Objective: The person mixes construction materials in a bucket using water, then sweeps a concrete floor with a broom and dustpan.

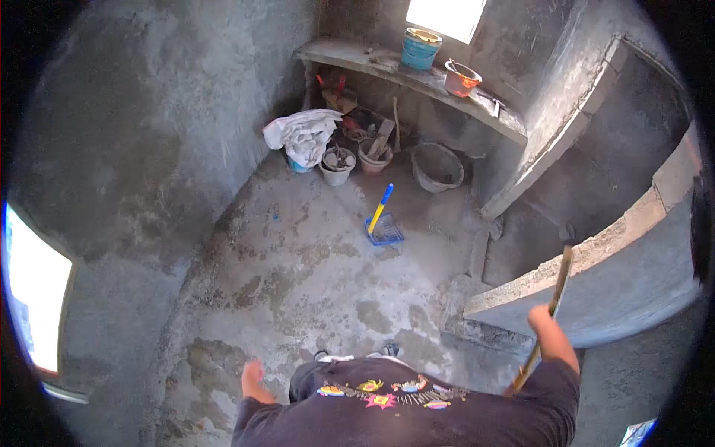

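My right hand (pixel 543 320) is closed around a long wooden pole (pixel 562 279), held at a slant beside my body. Its upper end rises past the fist, and its lower part runs behind my sleeve, so whatever is on that end is hidden. On the left, my left hand (pixel 254 378) hangs beside my hip, away from any object; it is blurred and its fingers are not clear. Farther ahead on the floor lies a blue dustpan (pixel 385 230) with a yellow and blue handle standing up from it.
Stained concrete floor (pixel 298 276) stretches ahead. Several buckets, including a white one (pixel 337 165), and a grey tub (pixel 437 167) stand below a concrete shelf (pixel 357 59). A blue bucket (pixel 421 49) and an orange bucket (pixel 462 79) rest on it. A low curved wall (pixel 596 276) is at right.
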`<control>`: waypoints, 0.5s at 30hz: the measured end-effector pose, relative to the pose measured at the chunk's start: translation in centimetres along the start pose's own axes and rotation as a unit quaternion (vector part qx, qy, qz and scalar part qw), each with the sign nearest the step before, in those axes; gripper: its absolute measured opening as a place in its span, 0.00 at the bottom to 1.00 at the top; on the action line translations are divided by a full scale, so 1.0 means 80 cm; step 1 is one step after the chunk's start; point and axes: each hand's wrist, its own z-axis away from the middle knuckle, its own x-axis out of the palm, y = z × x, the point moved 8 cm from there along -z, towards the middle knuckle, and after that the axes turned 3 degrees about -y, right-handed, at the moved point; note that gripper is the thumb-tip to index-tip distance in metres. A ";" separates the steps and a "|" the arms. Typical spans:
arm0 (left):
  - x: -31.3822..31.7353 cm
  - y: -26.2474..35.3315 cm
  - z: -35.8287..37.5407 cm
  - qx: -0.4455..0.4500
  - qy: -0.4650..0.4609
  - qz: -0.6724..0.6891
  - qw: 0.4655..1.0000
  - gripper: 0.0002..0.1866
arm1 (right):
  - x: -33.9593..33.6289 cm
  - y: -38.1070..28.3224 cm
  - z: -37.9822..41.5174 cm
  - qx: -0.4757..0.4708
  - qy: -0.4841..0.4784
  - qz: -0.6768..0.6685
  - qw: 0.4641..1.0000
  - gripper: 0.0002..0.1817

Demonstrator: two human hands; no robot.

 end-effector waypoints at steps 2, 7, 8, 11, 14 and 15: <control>0.014 -0.053 0.060 -0.142 -0.007 0.113 0.983 0.19 | 0.111 0.006 0.009 0.017 -0.044 -0.027 0.998 0.17; 0.029 -0.065 0.118 -0.150 -0.047 0.074 0.985 0.12 | 0.169 0.009 0.098 -0.005 -0.391 0.057 0.919 0.25; 0.028 -0.047 0.117 -0.069 -0.071 -0.003 0.995 0.11 | 0.123 0.005 0.100 -0.008 -0.349 0.019 0.937 0.22; 0.011 0.098 0.150 0.245 -0.032 -0.289 0.925 0.09 | -0.006 0.025 0.057 -0.036 -0.117 -0.016 0.992 0.15; 0.003 0.118 0.001 0.039 -0.061 -0.242 0.968 0.25 | -0.233 0.155 0.117 0.119 0.256 -0.195 0.939 0.15; -0.006 0.146 -0.028 0.003 -0.063 -0.207 0.976 0.37 | -0.343 0.154 0.218 0.055 0.101 -0.188 0.975 0.13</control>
